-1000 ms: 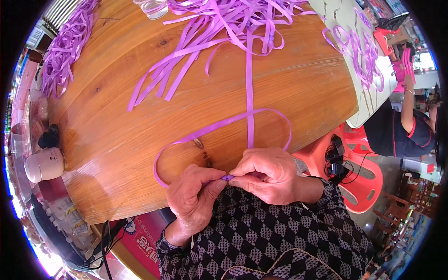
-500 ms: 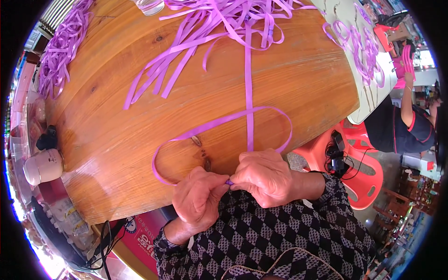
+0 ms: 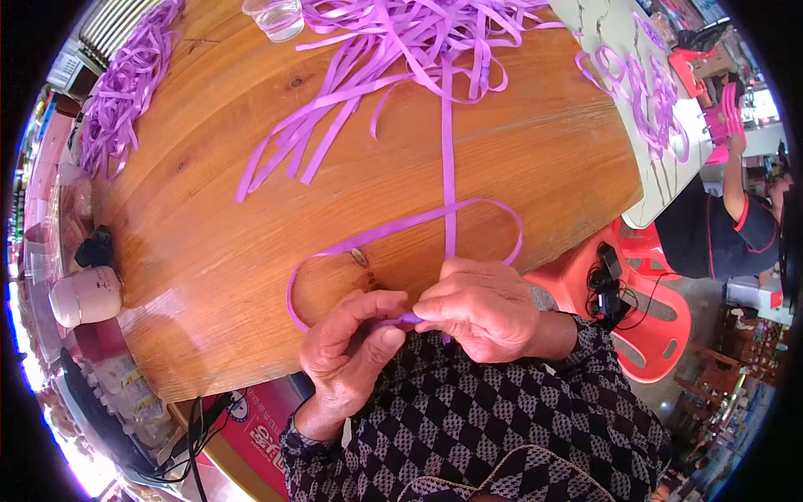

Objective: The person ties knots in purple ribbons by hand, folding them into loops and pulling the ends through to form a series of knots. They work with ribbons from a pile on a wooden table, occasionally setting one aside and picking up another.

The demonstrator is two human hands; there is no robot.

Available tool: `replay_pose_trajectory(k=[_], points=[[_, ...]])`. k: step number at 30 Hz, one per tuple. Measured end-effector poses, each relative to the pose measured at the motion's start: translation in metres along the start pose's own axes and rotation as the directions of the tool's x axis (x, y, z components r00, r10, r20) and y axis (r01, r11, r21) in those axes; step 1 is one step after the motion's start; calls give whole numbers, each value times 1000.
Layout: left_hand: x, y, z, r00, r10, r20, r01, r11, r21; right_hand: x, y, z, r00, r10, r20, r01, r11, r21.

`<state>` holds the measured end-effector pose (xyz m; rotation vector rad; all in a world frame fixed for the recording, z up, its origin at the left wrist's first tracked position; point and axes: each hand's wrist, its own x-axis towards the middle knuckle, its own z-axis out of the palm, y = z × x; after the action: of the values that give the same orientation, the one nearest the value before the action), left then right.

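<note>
Close to my body, at the table's near edge, both hands work on one purple ribbon (image 3: 393, 224). My right hand (image 3: 483, 311) pinches it between thumb and fingertips, at a darker purple bit (image 3: 408, 319) too small to name. The ribbon runs through my left hand (image 3: 341, 347), whose thumb and forefinger are parted around it; the other fingers are curled and partly hidden. Beyond the hands the ribbon lies in a wide loop on the wooden table (image 3: 226, 276). A straight length stretches from my right hand to a tangled pile of purple ribbons (image 3: 401, 42) at the far side.
Another ribbon bundle (image 3: 125, 92) lies far left, near a clear cup (image 3: 280, 21). A pale jar (image 3: 86, 297) stands at the left edge. Ribbon loops (image 3: 652, 109) rest on a white table at right, above red chairs (image 3: 657, 335). A person (image 3: 715, 230) in dark clothes is beyond.
My left thumb and forefinger have spread from their tight pinch, exposing more ribbon between the hands. My right hand still pinches it. The loop's left end has shifted slightly right in view.
</note>
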<state>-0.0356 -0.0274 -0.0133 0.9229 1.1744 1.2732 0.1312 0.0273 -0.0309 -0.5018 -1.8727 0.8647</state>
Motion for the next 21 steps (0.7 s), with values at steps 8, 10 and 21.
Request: replay_pose_trajectory(k=[8, 10, 21], points=[[-5, 1, -10, 984, 114, 133, -153, 931, 332, -1, -7, -1, 997, 75, 9, -74, 996, -39], [-2, 2, -8, 971, 203, 129, -240, 861, 448, -1, -2, -2, 997, 81, -8, -81, 997, 9], [11, 8, 15, 831, 353, 430, -555, 557, 617, -9, -10, -23, 983, 161, -84, -162, 987, 0]])
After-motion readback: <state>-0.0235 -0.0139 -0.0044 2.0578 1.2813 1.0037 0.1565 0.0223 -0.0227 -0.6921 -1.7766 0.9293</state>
